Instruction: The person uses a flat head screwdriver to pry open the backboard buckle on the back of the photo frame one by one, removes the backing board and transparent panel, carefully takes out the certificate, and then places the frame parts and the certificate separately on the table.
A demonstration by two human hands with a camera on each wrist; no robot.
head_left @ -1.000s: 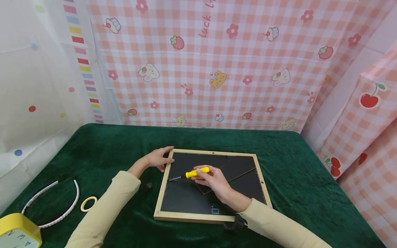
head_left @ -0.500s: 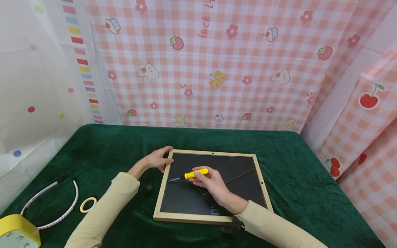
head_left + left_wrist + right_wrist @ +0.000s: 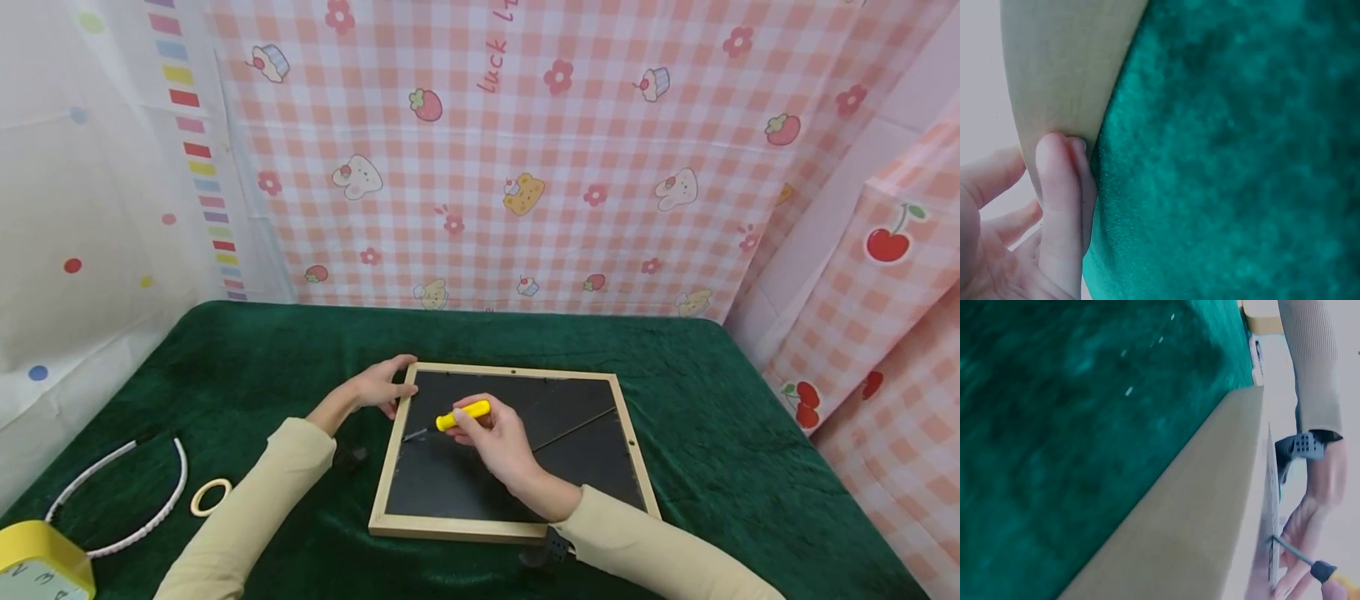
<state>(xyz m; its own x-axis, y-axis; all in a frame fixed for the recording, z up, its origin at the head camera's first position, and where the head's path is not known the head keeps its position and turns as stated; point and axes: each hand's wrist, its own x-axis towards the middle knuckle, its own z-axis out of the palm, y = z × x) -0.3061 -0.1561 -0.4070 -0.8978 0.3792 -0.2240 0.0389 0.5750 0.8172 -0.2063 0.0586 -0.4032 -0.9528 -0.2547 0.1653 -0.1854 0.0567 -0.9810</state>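
Note:
A picture frame (image 3: 388, 479) with a pale wooden rim lies on the green cloth, its black backing board (image 3: 442, 487) facing up. Fingers of my left hand (image 3: 378, 387) press the outer side of the left rim near the far corner, the thumb over its top; the left wrist view shows fingertips against the wood (image 3: 1066, 81). Above the board, my right hand (image 3: 501, 440) grips the yellow handle of a screwdriver (image 3: 463, 415). Its metal shaft (image 3: 1295, 551) slants down left, the tip at the board's left edge beside the rim. A thin diagonal line crosses the board.
To the left lie a white headband (image 3: 180, 479) and a pale ring (image 3: 201, 505). A yellow clock (image 3: 45, 542) stands at the near left corner. Small dark fittings sit along the frame's inner edges. A checked curtain (image 3: 480, 250) hangs behind the table.
My right hand and the screwdriver handle have shifted left, with the handle tilted more steeply. The tip stays by the left rim. My left hand keeps its place on the frame.

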